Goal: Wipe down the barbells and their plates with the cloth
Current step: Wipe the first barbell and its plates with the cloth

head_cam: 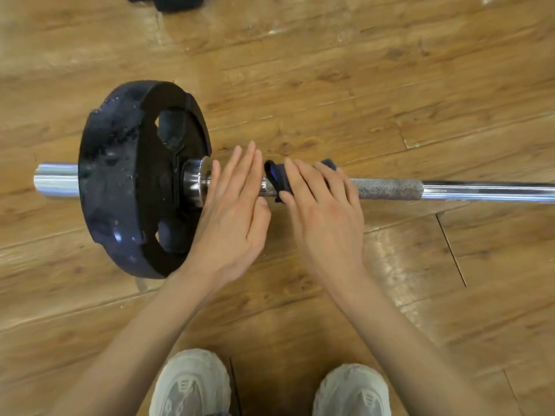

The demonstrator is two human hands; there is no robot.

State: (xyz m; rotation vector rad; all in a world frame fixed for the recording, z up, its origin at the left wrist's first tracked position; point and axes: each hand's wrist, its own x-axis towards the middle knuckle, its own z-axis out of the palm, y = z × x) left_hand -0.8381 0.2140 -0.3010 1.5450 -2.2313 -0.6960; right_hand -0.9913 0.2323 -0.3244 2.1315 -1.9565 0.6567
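A chrome barbell (450,191) lies across the wooden floor from left to right. A wet black plate (120,181) stands on its left sleeve, against the collar (196,178). A dark blue cloth (277,178) is draped over the knurled part of the bar just right of the collar. My right hand (324,211) presses on the cloth with straight fingers. My left hand (234,205) hovers with straight fingers over the bar between the collar and the cloth; whether it touches the bar is unclear.
My two pale sneakers (192,385) stand at the bottom edge, close to the bar. A dark object (168,1) lies on the floor at the top left. Wooden floor boards (390,85) spread all around.
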